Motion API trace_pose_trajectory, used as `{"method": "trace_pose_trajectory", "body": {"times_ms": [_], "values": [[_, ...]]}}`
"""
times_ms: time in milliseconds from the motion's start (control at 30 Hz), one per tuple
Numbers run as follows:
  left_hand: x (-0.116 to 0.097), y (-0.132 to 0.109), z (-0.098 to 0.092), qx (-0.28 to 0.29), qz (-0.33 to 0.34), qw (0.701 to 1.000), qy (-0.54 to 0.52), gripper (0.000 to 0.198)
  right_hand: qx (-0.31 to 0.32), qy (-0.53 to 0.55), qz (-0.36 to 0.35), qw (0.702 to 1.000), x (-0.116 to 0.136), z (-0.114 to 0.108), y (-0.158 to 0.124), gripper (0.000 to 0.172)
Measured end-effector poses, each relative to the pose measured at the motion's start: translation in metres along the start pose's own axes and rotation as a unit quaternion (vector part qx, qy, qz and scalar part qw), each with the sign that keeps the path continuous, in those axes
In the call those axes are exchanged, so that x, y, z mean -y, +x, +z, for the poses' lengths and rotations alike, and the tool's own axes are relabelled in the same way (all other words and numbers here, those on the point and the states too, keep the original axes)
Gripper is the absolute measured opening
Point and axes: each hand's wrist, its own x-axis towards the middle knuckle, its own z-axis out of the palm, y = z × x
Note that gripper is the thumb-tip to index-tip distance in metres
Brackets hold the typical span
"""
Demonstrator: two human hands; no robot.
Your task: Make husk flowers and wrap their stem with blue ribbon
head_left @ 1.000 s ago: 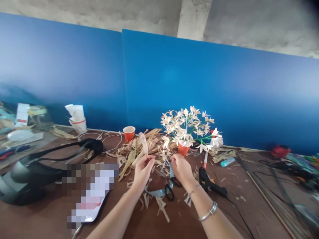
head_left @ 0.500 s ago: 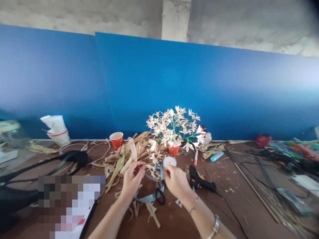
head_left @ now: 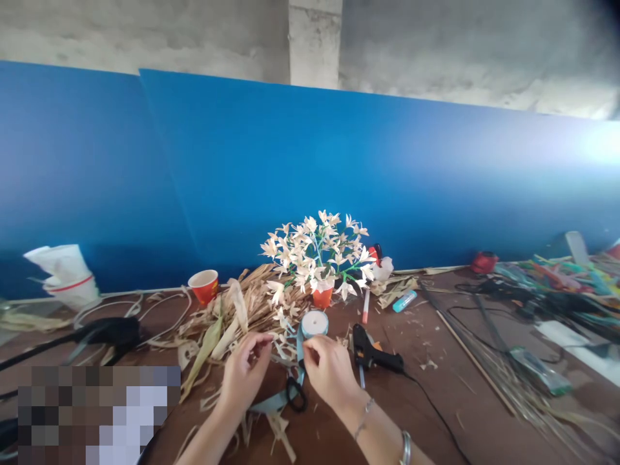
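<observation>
My left hand (head_left: 242,374) is closed in a pinch on a pale strip of dried husk (head_left: 237,298) that stands up from its fingers. My right hand (head_left: 328,369) is closed around the pale blue ribbon (head_left: 271,403), right below the ribbon roll (head_left: 314,323). Black-handled scissors (head_left: 295,394) lie on the brown table (head_left: 436,413) between my wrists. Behind my hands is a heap of dried husks (head_left: 252,303) and a bunch of cream husk flowers (head_left: 317,248) in an orange cup (head_left: 322,298).
A black glue gun (head_left: 371,352) with its cord lies right of my right hand. A red paper cup (head_left: 204,286), stacked white cups (head_left: 65,276), black straps (head_left: 97,332), thin sticks (head_left: 477,361) and cluttered tools at right stand before a blue wall panel (head_left: 339,174).
The view has swung to the right, so everything shifted left in frame. My right hand has lifted the ribbon roll off the table into sight; my left hand keeps its pinch on the husk.
</observation>
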Motion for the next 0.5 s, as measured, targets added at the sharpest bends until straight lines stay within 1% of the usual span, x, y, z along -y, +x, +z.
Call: {"method": "trace_pose_trajectory", "body": {"times_ms": [167, 267, 333, 400, 433, 500], "values": [[-0.001, -0.001, 0.0, 0.003, 0.01, 1.0, 0.015, 0.015, -0.03, 0.033, 0.024, 0.999, -0.002, -0.006, 0.003, 0.013], [-0.004, 0.0, -0.001, -0.011, 0.022, 0.999, 0.026, 0.014, -0.048, 0.032, 0.046, 0.997, -0.007, -0.016, 0.008, 0.019], [-0.005, 0.001, -0.003, -0.032, 0.027, 0.999, 0.034, 0.015, -0.045, 0.006, 0.066, 0.997, -0.011, -0.022, 0.012, 0.028], [-0.005, 0.002, -0.005, -0.061, 0.025, 0.997, 0.043, 0.017, -0.027, -0.03, 0.078, 0.996, -0.014, -0.027, 0.015, 0.035], [-0.004, 0.003, -0.006, -0.079, 0.025, 0.995, 0.049, 0.018, -0.017, -0.044, 0.077, 0.996, -0.014, -0.029, 0.017, 0.035], [-0.004, 0.004, -0.008, -0.122, 0.036, 0.99, 0.063, 0.018, -0.001, -0.058, 0.073, 0.996, -0.014, -0.031, 0.02, 0.028]]}}
